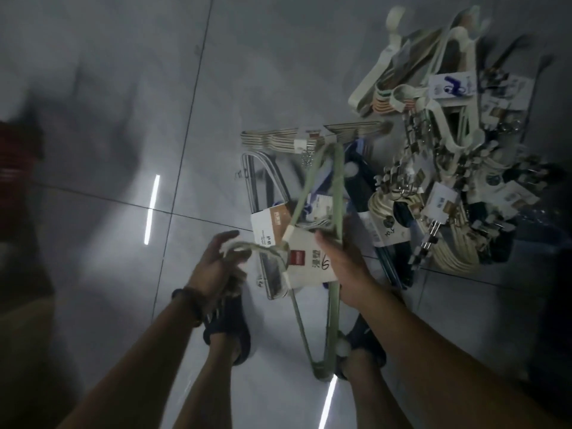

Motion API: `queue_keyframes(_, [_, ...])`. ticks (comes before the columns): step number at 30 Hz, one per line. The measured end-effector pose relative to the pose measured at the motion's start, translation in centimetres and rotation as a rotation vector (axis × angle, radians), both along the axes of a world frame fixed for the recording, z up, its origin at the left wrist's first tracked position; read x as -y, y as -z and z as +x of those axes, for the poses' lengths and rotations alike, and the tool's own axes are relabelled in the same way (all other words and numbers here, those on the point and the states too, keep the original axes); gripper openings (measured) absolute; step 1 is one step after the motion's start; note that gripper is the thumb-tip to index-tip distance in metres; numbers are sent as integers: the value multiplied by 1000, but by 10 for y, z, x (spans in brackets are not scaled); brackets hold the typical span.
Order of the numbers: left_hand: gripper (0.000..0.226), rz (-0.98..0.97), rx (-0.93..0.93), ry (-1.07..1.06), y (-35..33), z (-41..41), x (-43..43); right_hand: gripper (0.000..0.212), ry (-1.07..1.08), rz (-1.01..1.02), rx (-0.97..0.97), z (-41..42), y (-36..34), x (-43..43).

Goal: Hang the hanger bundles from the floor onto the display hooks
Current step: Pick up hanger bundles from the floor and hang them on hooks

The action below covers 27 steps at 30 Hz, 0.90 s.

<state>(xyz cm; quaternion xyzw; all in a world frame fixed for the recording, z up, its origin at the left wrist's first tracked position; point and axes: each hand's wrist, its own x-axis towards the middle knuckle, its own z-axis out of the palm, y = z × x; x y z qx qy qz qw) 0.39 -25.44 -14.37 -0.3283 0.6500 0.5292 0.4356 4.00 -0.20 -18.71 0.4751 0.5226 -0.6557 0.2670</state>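
Note:
A bundle of pale green hangers (pixel 335 193) with a white paper label (pixel 309 261) is lifted above the floor. My right hand (pixel 343 270) grips it at the label, thumb on top. My left hand (pixel 216 267) is closed around the bundle's hook end, which curves over my fingers. On the floor to the right lies a pile of hanger bundles (pixel 439 168): cream plastic ones, clip hangers and dark ones, each with labels. A flat cream bundle (pixel 278 139) and a metal wire bundle (pixel 263 181) lie just beyond my hands. No display hooks are in view.
The floor is glossy grey tile (pixel 123 88) with dark joints and bright light reflections. My two feet in dark shoes (pixel 229 329) stand under the held bundle. A red and dark object (pixel 15 168) sits at the left edge. The image is dim and blurred.

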Motion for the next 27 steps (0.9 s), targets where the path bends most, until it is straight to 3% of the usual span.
queue_keyframes(2, [58,-10,60,-194,6,18,-10,48,98,35,33,7,0,5])
queue_keyframes(3, [68,48,115,-165,6,27,-19,45,161,-6,48,12,-2,7])
queue_keyframes(6, [66,216,100,222,-1,41,-48,46,220,-180,-43,29,-15,18])
queue_keyframes(8, [61,103,-47,329,2,42,-58,71,268,-260,-129,45,-24,24])
queue_keyframes(10, [56,2,-98,354,7,39,-55,71,241,-173,-30,51,-36,25])
queue_keyframes(11, [54,-7,-91,384,9,36,-50,62,115,-49,55,51,-42,24])
queue_keyframes(13, [52,-33,-71,490,16,28,-37,38,-396,171,159,59,-49,11])
queue_keyframes(15, [53,-107,-89,660,23,10,-23,22,-844,447,16,60,-60,-4])
queue_keyframes(16, [54,-150,-108,782,26,-2,-18,19,-918,596,-129,55,-68,-8])
queue_keyframes(17, [56,-184,-124,921,30,-15,-13,30,-934,738,-269,52,-68,-12])
queue_keyframes(19, [65,-196,-149,1197,34,-44,-11,84,-1021,867,-383,35,-58,-17])
queue_keyframes(20, [70,-166,-157,1313,36,-59,-13,101,-1056,779,-368,24,-49,-18])
queue_keyframes(21, [72,-128,-165,1408,36,-73,-18,105,-1042,586,-321,12,-38,-17])
queue_keyframes(23, [71,-90,-243,1581,37,-96,-34,83,-933,192,-193,0,-12,-10])
queue_keyframes(25, [73,-225,-470,1735,39,-111,-48,51,-764,105,-158,0,16,-2])
queue_keyframes(27, [84,-510,-742,1680,44,-116,-51,29,-571,129,-204,4,35,6])
